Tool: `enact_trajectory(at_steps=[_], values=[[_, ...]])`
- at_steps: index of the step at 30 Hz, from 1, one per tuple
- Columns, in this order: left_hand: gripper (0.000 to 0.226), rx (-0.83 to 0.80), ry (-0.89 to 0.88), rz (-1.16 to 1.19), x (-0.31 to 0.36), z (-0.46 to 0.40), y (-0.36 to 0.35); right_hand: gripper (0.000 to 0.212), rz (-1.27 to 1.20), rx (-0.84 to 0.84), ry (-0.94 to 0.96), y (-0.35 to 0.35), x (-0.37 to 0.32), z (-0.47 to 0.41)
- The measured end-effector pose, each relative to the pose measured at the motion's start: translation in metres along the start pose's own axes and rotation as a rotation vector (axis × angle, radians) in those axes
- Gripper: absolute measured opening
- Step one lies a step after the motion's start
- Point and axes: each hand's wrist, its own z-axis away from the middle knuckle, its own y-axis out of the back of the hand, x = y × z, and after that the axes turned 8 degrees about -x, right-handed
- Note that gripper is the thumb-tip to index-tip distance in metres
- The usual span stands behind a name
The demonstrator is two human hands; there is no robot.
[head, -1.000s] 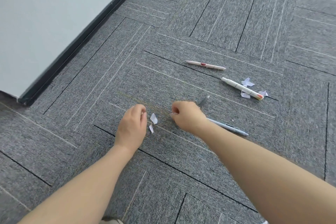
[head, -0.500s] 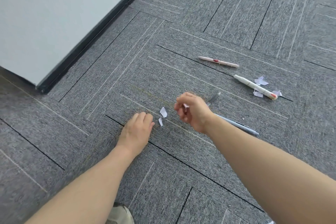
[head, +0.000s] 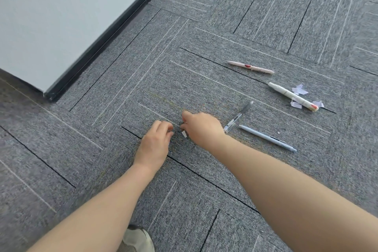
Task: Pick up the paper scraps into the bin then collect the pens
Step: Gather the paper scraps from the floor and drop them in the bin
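My right hand [head: 201,127] is low over the grey carpet, its fingers pinched on a small white paper scrap [head: 184,134]. Just to its left my left hand [head: 157,139] rests on the carpet with its fingers curled in; nothing shows in them. Right of my right wrist lie a clear grey pen [head: 238,116] and a light blue pen [head: 268,138]. Farther right are a pink pen [head: 250,67] and a white pen [head: 293,96], the latter with more paper scraps [head: 299,89] around it. No bin is in view.
A pale wall with a black skirting board [head: 98,55] runs along the left and ends at a corner. The toe of a shoe [head: 137,239] shows at the bottom edge between my arms.
My right hand rose with a scrap in its fingers, then came down left onto the two scraps beside my left hand. One of them is now hidden. My left hand's fingers have curled.
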Motion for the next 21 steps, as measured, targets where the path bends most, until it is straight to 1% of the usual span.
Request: enact_trajectory(at_steps=[1,2,4,5,6,7,8,10,11,14,16,18,20,21], values=[[0.017,0.007,0.016,0.016,0.0,0.001,0.0,0.014,-0.047,-0.01,-0.019,0.001,0.002,-0.001],[0.018,0.016,0.046,0.034,-0.001,0.003,0.001,0.017,-0.178,-0.023,-0.048,0.003,0.005,0.0],[0.021,0.019,0.102,0.053,-0.003,0.007,0.0,0.021,-0.584,-0.022,-0.091,0.004,0.014,0.002],[0.023,0.008,0.107,0.047,-0.005,0.01,0.0,0.019,-0.704,-0.02,-0.099,0.003,0.017,0.004],[0.026,-0.009,0.096,0.032,-0.006,0.013,-0.001,0.018,-0.715,-0.036,-0.088,0.003,0.019,0.008],[0.03,-0.023,0.072,0.014,-0.006,0.016,-0.002,0.018,-0.645,-0.063,-0.06,0.002,0.019,0.011],[0.034,-0.034,0.048,-0.007,-0.006,0.019,-0.003,0.02,-0.523,-0.085,-0.02,0.0,0.017,0.014],[0.039,-0.036,0.024,-0.048,-0.006,0.023,-0.006,0.022,-0.267,-0.079,0.058,-0.005,0.009,0.018],[0.037,-0.026,0.023,-0.055,-0.006,0.024,-0.007,0.02,-0.196,-0.068,0.094,-0.009,0.006,0.018],[0.021,0.019,0.024,-0.024,-0.005,0.023,-0.009,0.011,-0.081,-0.071,0.133,-0.017,-0.001,0.017],[0.011,0.031,0.02,-0.045,-0.006,0.02,-0.01,0.014,0.018,-0.07,0.137,-0.019,-0.005,0.018],[0.007,0.016,0.026,-0.092,-0.005,0.02,-0.012,0.015,0.112,-0.083,0.134,-0.017,-0.009,0.019],[0.005,0.012,0.038,-0.131,-0.004,0.021,-0.014,0.016,0.102,-0.118,0.116,-0.012,-0.013,0.021],[0.004,0.016,0.041,-0.137,-0.003,0.022,-0.014,0.016,0.039,-0.138,0.098,-0.01,-0.014,0.022]])
